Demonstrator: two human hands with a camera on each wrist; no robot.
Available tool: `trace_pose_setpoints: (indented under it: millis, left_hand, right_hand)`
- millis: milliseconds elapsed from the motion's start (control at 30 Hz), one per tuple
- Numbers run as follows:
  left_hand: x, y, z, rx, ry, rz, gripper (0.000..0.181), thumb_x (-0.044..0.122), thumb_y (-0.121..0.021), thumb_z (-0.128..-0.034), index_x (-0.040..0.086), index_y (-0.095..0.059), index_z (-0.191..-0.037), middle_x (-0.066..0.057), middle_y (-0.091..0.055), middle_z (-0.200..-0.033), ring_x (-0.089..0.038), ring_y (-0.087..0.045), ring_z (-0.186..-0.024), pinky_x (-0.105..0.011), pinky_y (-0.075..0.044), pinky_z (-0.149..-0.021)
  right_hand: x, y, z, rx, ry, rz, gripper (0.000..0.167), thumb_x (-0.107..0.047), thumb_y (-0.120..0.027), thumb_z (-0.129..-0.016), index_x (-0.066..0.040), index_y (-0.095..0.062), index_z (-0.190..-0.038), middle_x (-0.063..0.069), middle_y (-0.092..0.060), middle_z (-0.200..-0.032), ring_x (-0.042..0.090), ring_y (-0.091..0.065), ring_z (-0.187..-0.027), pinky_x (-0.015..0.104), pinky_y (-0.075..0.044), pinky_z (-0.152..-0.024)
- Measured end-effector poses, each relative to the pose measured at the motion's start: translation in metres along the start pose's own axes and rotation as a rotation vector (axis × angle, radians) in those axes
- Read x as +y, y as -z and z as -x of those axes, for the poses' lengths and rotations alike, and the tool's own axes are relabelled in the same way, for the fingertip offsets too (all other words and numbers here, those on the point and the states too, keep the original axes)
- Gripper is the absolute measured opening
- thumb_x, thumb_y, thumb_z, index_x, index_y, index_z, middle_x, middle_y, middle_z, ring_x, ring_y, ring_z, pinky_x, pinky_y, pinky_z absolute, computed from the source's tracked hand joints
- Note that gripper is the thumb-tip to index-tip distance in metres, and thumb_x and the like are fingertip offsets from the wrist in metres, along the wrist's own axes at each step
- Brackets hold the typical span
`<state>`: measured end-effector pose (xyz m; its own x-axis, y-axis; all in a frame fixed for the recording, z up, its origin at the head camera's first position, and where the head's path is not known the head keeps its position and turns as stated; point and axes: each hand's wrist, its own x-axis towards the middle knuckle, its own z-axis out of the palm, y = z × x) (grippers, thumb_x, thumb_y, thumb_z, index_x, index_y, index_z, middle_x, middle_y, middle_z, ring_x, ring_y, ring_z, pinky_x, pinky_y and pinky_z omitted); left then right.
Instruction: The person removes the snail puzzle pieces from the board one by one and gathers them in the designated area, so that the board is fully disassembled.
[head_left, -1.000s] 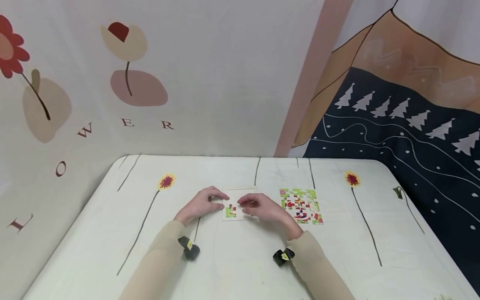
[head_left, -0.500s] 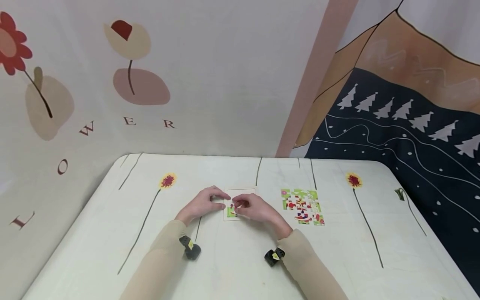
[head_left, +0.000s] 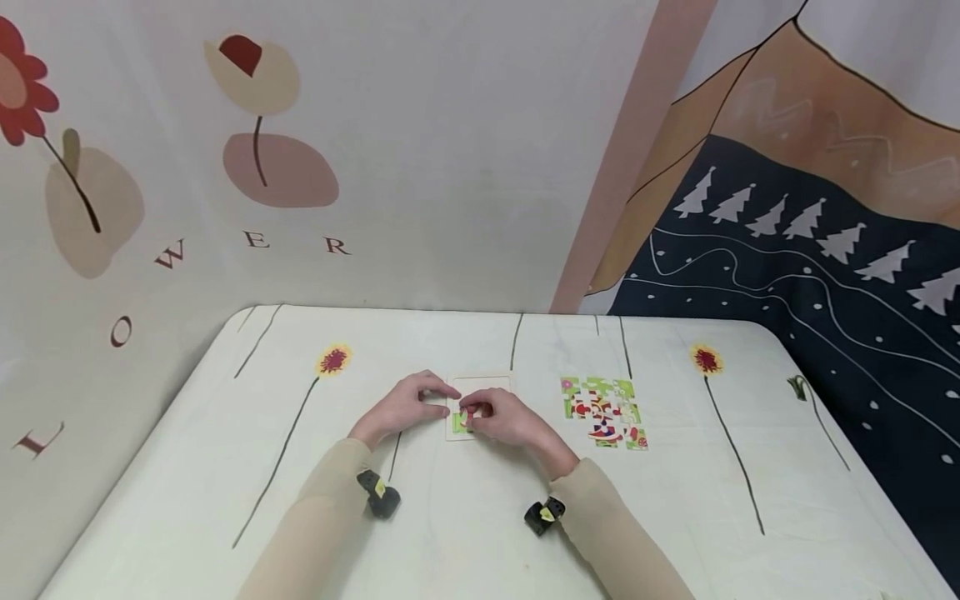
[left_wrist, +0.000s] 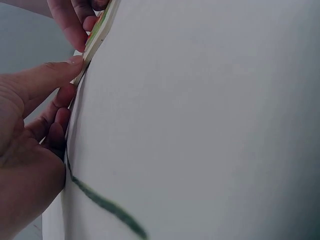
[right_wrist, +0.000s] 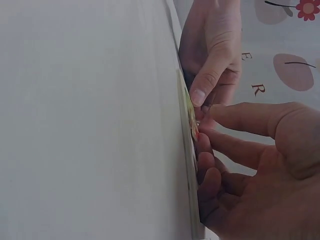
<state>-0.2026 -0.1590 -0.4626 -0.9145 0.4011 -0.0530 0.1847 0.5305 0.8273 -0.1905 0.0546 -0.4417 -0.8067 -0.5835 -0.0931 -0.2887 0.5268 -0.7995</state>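
Observation:
A shallow white puzzle tray (head_left: pixel 487 382) lies flat on the table, and a few joined pieces (head_left: pixel 459 423) with green and red print fill its near left corner. My left hand (head_left: pixel 408 408) holds the tray's left side, thumb and fingers at the edge; the left wrist view shows the thumb tip on the rim. Over the tray, my right hand (head_left: pixel 508 418) pinches a small red-and-white puzzle piece (right_wrist: pixel 194 129) between thumb and fingertips, close to the joined pieces. The fingers hide much of that piece and of the tray's right side.
To the right of the tray lies a group of loose puzzle pieces (head_left: pixel 603 412), green, red and white, close together. The table's white cloth (head_left: pixel 450 533) has printed flowers. A wall hanging (head_left: pixel 420 167) rises behind the table's far edge.
My right hand has moved left over the tray, bringing its piece to the joined pieces at the left. My left hand stays at the tray's left edge.

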Motion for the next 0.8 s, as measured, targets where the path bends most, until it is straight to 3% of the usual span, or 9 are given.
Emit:
trace_pose_setpoints:
  millis: [800]
  left_hand:
    - [0.0017, 0.0019, 0.0003, -0.021, 0.006, 0.027, 0.026, 0.006, -0.07, -0.0854, 0.007, -0.072, -0.111, -0.004, -0.061, -0.109, -0.026, -0.051, -0.11, -0.051, -0.035, -0.097]
  right_hand:
    - [0.0046, -0.0017, -0.0004, 0.059, -0.003, -0.149, 0.023, 0.006, -0.06, -0.086, -0.003, -0.065, -0.106, 0.006, -0.064, -0.09, 0.015, -0.053, -0.077, 0.028, -0.042, -0.069]
